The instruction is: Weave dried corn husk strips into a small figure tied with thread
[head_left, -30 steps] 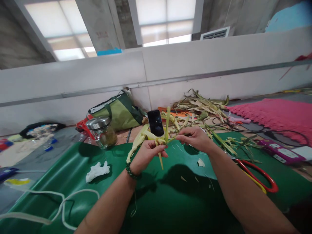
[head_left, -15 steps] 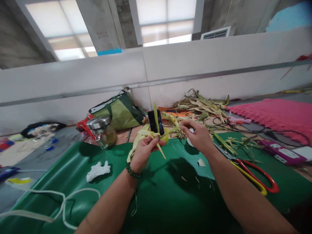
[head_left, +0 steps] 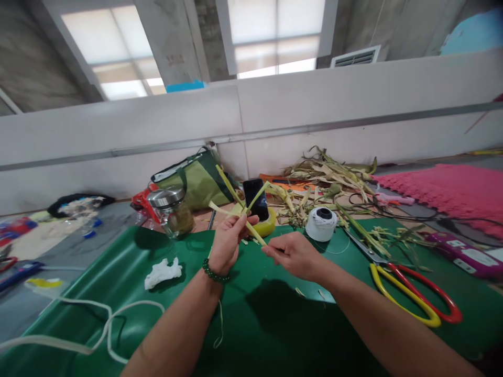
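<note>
My left hand (head_left: 230, 238), with a dark green bead bracelet at its wrist, pinches the crossing point of several pale yellow-green corn husk strips (head_left: 228, 186). Their ends fan up and out to both sides. My right hand (head_left: 293, 255) is closed on the end of one husk strip (head_left: 256, 233), which runs taut down to the right from the left hand. Just behind the strips a black phone (head_left: 255, 198) leans upright by a yellow tape roll (head_left: 265, 225). To the right of it stands a white spool of thread (head_left: 321, 225).
Large scissors (head_left: 416, 298) with red and yellow handles lie on the green mat (head_left: 157, 324) at right. Dried husks (head_left: 326, 170) are heaped at the back. A lidded glass jar (head_left: 173, 214), green bag (head_left: 200, 180), crumpled tissue (head_left: 163, 273) and white cord (head_left: 70, 343) are at left.
My right hand has come down and nearer, and now grips a strip it pulls to the lower right. The strips at my left hand are spread differently. The thread spool has come into sight.
</note>
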Available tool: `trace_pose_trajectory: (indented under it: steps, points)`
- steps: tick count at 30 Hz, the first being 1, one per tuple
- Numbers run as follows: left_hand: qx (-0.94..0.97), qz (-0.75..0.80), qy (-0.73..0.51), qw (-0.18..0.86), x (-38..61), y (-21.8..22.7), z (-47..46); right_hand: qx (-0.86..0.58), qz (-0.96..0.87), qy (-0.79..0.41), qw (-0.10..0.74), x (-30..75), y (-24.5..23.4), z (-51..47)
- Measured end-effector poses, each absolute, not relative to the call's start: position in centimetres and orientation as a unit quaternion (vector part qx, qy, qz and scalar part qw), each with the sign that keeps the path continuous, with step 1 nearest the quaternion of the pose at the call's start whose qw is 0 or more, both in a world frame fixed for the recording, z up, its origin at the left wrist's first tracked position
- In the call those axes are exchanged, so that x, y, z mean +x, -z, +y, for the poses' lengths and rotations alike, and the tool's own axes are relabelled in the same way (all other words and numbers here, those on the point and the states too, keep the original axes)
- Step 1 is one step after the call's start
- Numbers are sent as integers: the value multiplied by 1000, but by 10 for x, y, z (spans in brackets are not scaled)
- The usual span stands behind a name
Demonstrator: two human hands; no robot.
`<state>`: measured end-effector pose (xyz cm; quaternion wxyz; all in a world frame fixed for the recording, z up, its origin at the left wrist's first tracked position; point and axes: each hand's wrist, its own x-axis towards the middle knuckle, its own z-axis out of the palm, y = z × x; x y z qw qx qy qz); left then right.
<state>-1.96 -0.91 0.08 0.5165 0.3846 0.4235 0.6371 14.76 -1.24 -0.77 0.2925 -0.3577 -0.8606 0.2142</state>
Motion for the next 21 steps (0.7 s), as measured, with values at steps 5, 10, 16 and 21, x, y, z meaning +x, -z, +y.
trace_pose_trajectory:
  steps: [5,10,16,21]
  points:
    - [404,434,-640,489,-23,-4,-12,-348,-876,-187,277,161,2,-7]
    - [558,466,-494,477,-14,2,-19,-388,-778,-70,488,163,-3,-1]
    - [647,475,-399,444,-4,3,-26,-336,-758,-375,414,160,-2,8]
    - [695,491,-349,393,-3,-7,-31,-347,-702,-430,449,162,0,13]
